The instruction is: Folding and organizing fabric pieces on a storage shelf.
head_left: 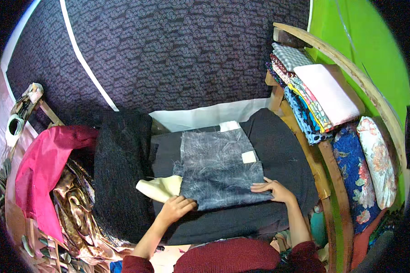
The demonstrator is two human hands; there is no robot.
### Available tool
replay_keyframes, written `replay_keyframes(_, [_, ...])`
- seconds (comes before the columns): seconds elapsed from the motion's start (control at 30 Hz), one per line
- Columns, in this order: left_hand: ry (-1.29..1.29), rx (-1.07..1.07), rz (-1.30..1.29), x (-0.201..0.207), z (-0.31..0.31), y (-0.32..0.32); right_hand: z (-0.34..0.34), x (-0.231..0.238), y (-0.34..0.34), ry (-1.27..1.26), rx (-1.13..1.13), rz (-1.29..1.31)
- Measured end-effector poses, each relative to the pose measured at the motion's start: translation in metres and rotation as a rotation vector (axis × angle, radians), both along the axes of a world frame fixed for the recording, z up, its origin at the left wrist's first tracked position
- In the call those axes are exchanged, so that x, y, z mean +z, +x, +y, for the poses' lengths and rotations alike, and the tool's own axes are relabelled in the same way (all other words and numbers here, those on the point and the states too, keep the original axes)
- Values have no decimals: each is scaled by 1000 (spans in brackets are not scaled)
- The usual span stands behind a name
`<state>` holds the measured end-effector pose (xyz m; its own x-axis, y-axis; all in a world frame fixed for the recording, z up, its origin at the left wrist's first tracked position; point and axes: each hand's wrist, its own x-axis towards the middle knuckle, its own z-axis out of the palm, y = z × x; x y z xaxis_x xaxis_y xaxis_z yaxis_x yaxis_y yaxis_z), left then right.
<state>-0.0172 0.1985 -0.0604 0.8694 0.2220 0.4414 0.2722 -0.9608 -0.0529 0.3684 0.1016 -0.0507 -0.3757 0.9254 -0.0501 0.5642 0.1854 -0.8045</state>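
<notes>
A grey-blue piece of fabric [221, 164] with pale streaks lies spread on a black cloth [282, 154] in front of me. My left hand [176, 209] is closed over its near left corner, fingertips pressed together at the edge. Just above that hand, a pale yellow cloth [161, 188] is bunched up against the fabric's left side. My right hand [276, 189] rests at the near right corner, fingers stretched out over the fabric. Two small white patches show on the piece, a white square [249, 157] at its right and a white strip [229, 126] at its far edge.
Left of the fabric hangs a fuzzy black cloth [123, 173], beside a bright pink cloth [43, 173] and shiny gold cloth [73, 200]. Folded fabrics [325, 93] are stacked at the right along a wooden rail [346, 54]. A dark patterned cloth [182, 54] covers the far side.
</notes>
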Motion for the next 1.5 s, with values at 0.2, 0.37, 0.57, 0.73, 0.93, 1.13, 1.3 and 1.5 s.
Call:
replay_keyframes(0.2, [-243,308,79,2,-40,-5,-30,-3,-19,26,-143,-78])
replay_keyframes(0.37, [-230,388,-27,4,-72,-6,-55,11,-22,3,-188,-137])
replay_keyframes(0.57, [-387,472,-111,-11,-100,-10,-71,14,-15,-124,-243,-157])
replay_keyframes(0.73, [-710,941,-874,-16,-125,-15,-58,25,-40,35,-426,-109])
replay_keyframes(0.93, [-1565,789,-1836,-16,-135,-25,-15,20,-136,164,36,-282])
replay_keyframes(1.13, [-1571,786,-1456,-23,-95,-20,-2,-8,-219,374,96,-445])
replay_keyframes(1.3, [-1075,887,-1205,-42,-79,-16,-11,-31,-236,412,71,-478])
replay_keyframes(1.5, [-912,658,-875,-28,-76,7,-7,-32,-227,369,98,-317])
